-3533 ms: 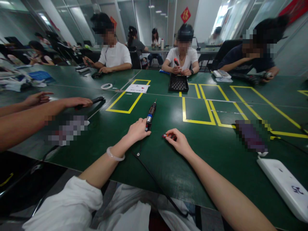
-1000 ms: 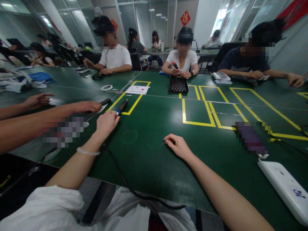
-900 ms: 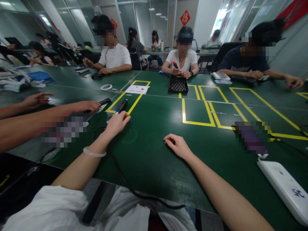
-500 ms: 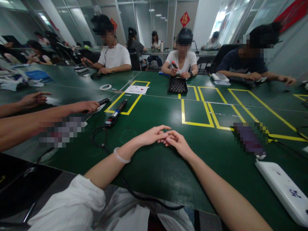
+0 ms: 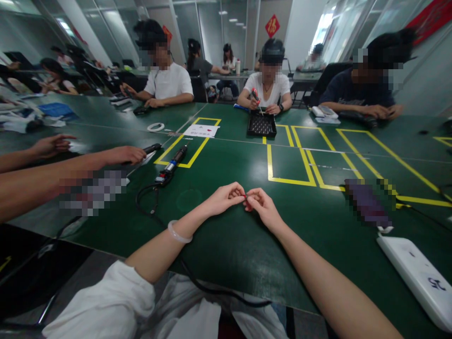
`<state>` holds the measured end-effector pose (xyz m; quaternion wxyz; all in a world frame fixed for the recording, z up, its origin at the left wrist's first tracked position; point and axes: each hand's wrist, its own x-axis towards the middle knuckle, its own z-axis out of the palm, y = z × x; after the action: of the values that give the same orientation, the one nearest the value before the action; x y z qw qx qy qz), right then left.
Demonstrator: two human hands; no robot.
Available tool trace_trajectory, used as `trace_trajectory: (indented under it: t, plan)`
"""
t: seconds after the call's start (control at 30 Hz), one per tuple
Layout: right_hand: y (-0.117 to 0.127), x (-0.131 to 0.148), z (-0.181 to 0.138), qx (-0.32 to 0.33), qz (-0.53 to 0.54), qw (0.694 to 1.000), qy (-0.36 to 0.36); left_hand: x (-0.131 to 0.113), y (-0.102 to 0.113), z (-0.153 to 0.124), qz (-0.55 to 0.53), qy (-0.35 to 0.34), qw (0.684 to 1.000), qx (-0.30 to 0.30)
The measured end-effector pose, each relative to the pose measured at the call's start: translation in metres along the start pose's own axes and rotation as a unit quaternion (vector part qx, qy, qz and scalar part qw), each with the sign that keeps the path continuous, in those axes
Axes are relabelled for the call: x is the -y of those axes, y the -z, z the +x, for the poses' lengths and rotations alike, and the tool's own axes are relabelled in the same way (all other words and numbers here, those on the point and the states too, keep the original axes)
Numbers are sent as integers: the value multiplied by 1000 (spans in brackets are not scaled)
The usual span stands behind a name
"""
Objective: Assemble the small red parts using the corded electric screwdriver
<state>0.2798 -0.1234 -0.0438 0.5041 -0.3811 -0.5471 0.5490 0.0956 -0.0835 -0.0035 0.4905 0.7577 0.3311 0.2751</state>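
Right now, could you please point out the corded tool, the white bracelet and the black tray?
Corded tool [image 5: 171, 166], head view: middle of its body.
White bracelet [image 5: 175, 235], head view: its band.
Black tray [image 5: 262, 134], head view: its near wall.

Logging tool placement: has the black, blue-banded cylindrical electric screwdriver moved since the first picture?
Yes, leftward: the screwdriver was right of the yellow tape rectangle under the white paper sheet; now it lies across the rectangle's near edge, tip inside.
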Motion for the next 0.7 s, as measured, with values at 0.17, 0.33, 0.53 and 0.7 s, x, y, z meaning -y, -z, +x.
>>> trace_trajectory:
  t: [0.17, 0.33, 0.53, 0.7]
  plan:
    - [2, 1, 1, -19, -52, 998, 20, -2, 0, -1, 55, -36, 998, -4]
    - [2, 0, 0, -14, -59, 998, 27, 1, 1, -1, 69, -35, 997, -9]
    - [3, -4, 1, -13, -98, 994, 39, 2, 2, -1, 93, -51, 994, -16]
    - [4, -3, 0, -15, -127, 991, 42, 1, 1, -1, 108, -51, 993, -9]
